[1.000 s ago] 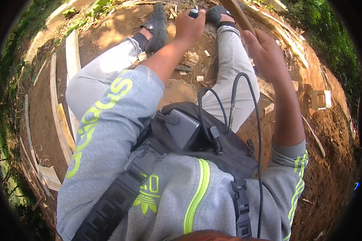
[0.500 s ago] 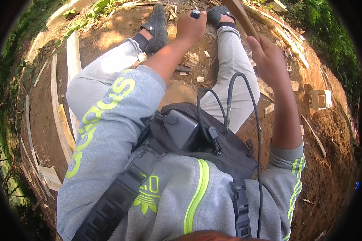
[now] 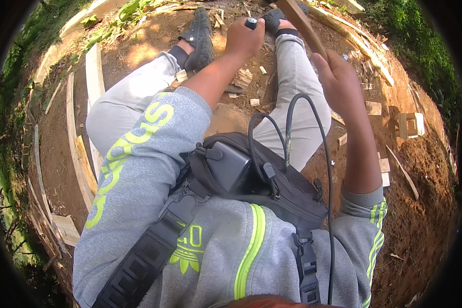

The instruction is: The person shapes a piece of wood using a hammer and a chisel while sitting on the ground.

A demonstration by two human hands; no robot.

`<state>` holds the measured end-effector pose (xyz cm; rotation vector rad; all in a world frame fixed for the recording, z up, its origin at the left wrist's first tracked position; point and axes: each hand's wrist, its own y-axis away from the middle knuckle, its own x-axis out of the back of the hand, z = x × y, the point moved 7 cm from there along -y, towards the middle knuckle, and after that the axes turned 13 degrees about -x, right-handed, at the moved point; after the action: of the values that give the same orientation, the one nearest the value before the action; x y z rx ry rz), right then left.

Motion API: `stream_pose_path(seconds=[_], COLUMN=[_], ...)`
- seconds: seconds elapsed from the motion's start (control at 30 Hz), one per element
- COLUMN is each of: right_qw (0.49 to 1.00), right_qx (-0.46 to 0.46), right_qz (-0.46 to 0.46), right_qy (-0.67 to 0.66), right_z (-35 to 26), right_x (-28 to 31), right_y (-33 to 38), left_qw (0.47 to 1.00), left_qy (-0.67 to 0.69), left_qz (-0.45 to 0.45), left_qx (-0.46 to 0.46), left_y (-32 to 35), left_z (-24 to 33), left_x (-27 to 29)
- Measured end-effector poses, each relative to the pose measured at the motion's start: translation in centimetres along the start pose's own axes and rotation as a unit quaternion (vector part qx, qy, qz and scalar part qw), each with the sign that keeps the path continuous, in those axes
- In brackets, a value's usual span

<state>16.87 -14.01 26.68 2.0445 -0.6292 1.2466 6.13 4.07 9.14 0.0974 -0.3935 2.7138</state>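
Note:
My left hand [image 3: 244,41] is closed in a fist around a short dark round handle [image 3: 250,23], whose end pokes out above the fingers. What lies beyond that handle is hidden by the fist. On the other side, my right hand [image 3: 343,79] grips the lower part of a hammer's wooden handle [image 3: 307,30]. The hammer slants up and left, and only a bit of its dark head shows at the top edge, close to my left hand. Both hands are out in front of me, between and beside my spread legs.
Wood chips [image 3: 243,78] litter the brown soil between my legs. Long planks [image 3: 94,77] lie at the left, and a small wooden block stool [image 3: 409,126] stands at the right. A black bag [image 3: 226,169] with looping cables [image 3: 305,97] sits at my waist. Green plants border both sides.
The hammer has swung left toward my left hand, bringing part of its dark head into view. My right hand has tilted with it. The left fist has barely shifted.

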Motion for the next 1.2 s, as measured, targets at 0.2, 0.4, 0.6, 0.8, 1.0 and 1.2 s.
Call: stream_pose_path(seconds=[0.2, 0.4, 0.6, 0.8, 1.0, 1.2], right_qw=[0.994, 0.991, 0.976, 0.888, 0.891, 0.950], right_qx=[0.066, 0.070, 0.038, 0.016, -0.149, -0.116], right_qz=[0.050, 0.050, 0.029, -0.036, -0.085, -0.066], right_qy=[0.069, 0.100, -0.211, -0.458, -0.421, -0.282], right_z=[-0.6, -0.7, 0.0, 2.7, 7.9, 8.9], right_x=[-0.2, -0.8, -0.7, -2.4, -14.6, -24.8], right_y=[0.6, 0.7, 1.3, 0.9, -2.6, -5.2], left_qw=[1.000, 0.999, 1.000, 0.998, 0.963, 0.946], left_qy=[-0.013, -0.020, 0.016, 0.045, 0.230, 0.205], left_qz=[-0.007, 0.008, 0.016, -0.030, -0.138, -0.246], left_qx=[-0.016, -0.038, 0.001, -0.015, 0.026, 0.054], left_y=[-0.1, 0.5, 1.6, 2.7, 5.7, 6.9], left_z=[0.3, 0.9, 0.6, 1.0, -0.9, 1.2], left_x=[-1.0, -0.7, -0.4, 1.5, 6.1, 10.1])
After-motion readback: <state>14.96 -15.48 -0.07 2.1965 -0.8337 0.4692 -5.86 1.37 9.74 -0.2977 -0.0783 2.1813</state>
